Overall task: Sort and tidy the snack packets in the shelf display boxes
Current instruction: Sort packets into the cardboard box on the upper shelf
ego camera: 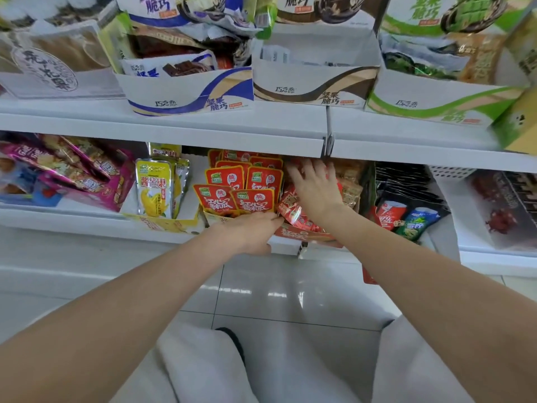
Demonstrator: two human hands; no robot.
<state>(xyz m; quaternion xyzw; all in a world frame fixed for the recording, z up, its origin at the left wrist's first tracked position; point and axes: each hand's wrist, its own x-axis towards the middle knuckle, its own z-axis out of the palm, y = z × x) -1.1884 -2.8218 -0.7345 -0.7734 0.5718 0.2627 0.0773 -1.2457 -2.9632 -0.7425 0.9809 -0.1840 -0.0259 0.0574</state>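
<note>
**Both hands working at the red snack boxes on the lower shelf**

The left hand (255, 231) is gripping the front lip of the red packet box (216, 219), fingers curled over its edge and pointing toward 3 o'clock. In that box the red packets (234, 187) are standing upright, long axes running 12 to 6, labels facing out; about seven are showing, in overlapping rows.

At 3 o'clock of them, the right hand (315, 189) is lying spread, fingers straight and fanned toward 11 o'clock, pressing flat on the glossy red packets (293, 209). These are leaning, tops tipped toward 11 o'clock; their count cannot be told.

At 9 o'clock of the red box, two yellow packets (154, 189) are standing upright in the yellow box (162, 223).
</note>
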